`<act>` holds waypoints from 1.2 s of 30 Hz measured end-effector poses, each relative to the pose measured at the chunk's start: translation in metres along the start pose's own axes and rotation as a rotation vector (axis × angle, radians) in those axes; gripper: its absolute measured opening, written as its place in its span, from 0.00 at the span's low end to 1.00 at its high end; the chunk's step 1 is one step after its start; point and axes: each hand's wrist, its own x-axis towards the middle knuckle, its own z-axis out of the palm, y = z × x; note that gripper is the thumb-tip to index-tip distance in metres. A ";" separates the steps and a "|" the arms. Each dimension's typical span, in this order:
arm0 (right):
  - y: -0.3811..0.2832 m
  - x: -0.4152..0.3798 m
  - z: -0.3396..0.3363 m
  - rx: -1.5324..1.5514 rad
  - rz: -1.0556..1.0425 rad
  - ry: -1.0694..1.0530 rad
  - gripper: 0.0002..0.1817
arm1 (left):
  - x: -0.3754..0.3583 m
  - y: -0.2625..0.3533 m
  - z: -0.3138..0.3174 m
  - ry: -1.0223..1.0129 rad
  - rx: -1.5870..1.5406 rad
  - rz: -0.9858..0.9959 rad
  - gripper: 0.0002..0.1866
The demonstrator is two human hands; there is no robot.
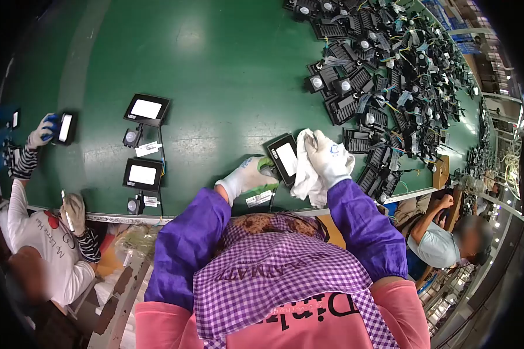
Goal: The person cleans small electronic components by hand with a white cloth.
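A black LED floodlight (285, 159) with a pale front panel is tilted up in front of me at the table's near side. My left hand (250, 177), in a white and green glove, is closed around its left edge. A white cloth (310, 185) is bunched in my gloved right hand (329, 153) and touches the lamp's right edge. Below my left hand a white label (258, 199) shows beside a dark cable. The lower part of the lamp is partly hidden behind my left hand.
Two floodlights with sensors (147, 110) (143, 174) lie face up on the green table (215, 75) to the left. Many more floodlights (384, 75) are heaped on the right. A co-worker's gloved hand (43, 130) holds another lamp at far left; another person (442, 241) sits at right.
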 end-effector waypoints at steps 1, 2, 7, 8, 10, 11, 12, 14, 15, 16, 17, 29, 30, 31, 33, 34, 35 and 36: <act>-0.005 -0.010 -0.003 0.017 -0.012 -0.027 0.17 | 0.001 0.000 0.000 -0.006 -0.009 0.006 0.23; -0.006 -0.019 -0.004 0.033 -0.026 -0.056 0.16 | 0.001 0.000 0.001 -0.010 -0.019 0.010 0.23; -0.017 -0.037 0.033 0.265 -0.344 -0.104 0.16 | 0.001 -0.002 0.002 0.015 0.107 0.049 0.23; -0.027 -0.035 0.030 0.227 -0.351 -0.114 0.16 | 0.001 -0.003 0.002 0.023 0.082 0.055 0.24; -0.046 -0.023 0.026 0.146 -0.361 -0.131 0.18 | 0.001 -0.001 0.005 0.035 0.032 0.072 0.24; -0.051 -0.018 0.032 0.159 -0.407 -0.083 0.18 | 0.000 0.000 0.005 0.019 0.031 0.068 0.24; -0.061 -0.015 0.025 0.114 -0.399 -0.088 0.17 | 0.002 -0.006 0.006 0.048 0.063 0.045 0.24; -0.073 -0.003 0.018 0.074 -0.407 -0.151 0.17 | 0.010 -0.023 0.012 0.107 0.124 0.002 0.24; -0.078 0.002 0.015 0.039 -0.358 -0.163 0.16 | 0.007 -0.019 0.013 0.089 0.093 -0.001 0.24; -0.082 0.009 0.011 0.002 -0.314 -0.171 0.16 | 0.004 -0.010 0.011 0.076 0.062 0.001 0.24; -0.086 0.015 0.008 -0.031 -0.271 -0.178 0.16 | 0.001 -0.005 0.009 0.064 0.035 0.000 0.25; -0.074 -0.004 -0.004 0.072 -0.366 -0.045 0.18 | -0.001 0.013 0.006 0.016 0.160 -0.104 0.22; -0.072 0.014 -0.005 0.115 -0.294 -0.065 0.18 | -0.001 0.006 0.009 0.043 0.125 -0.047 0.21; -0.071 0.032 -0.005 0.158 -0.221 -0.081 0.18 | 0.003 -0.002 0.011 0.072 0.095 0.020 0.20; -0.066 0.034 -0.013 0.061 -0.296 -0.085 0.19 | 0.003 -0.003 0.014 0.105 -0.002 0.103 0.18; -0.068 0.017 -0.011 -0.049 -0.355 -0.061 0.20 | 0.001 0.000 0.013 0.104 -0.006 0.136 0.17; -0.071 -0.004 0.000 -0.229 -0.342 -0.024 0.22 | -0.002 0.005 0.012 0.106 -0.016 0.167 0.17; -0.066 -0.018 0.018 -0.341 -0.290 0.071 0.24 | -0.004 0.006 0.012 0.107 -0.029 0.194 0.17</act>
